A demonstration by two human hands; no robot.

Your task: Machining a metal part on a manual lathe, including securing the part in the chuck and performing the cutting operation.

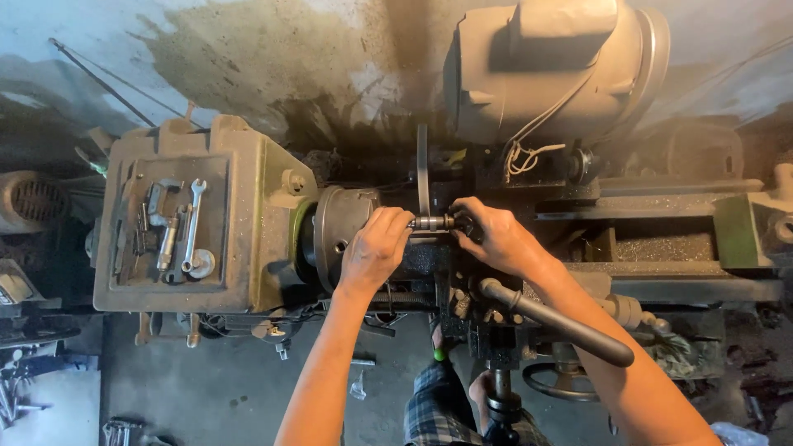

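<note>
A short steel cylindrical workpiece (431,222) sticks out of the round chuck (340,233) of a green lathe. My left hand (374,250) rests over the chuck's front face, fingers curled at the workpiece's near end. My right hand (494,238) grips the workpiece's other end, by the dark tool post. Both forearms reach up from the bottom of the view.
The lathe headstock (239,165) carries a recessed tray with a wrench (193,225) and several other tools. A grey motor (553,70) sits above. A long black lever handle (562,324) and a handwheel (562,381) project under my right arm. The bed (686,248) extends right.
</note>
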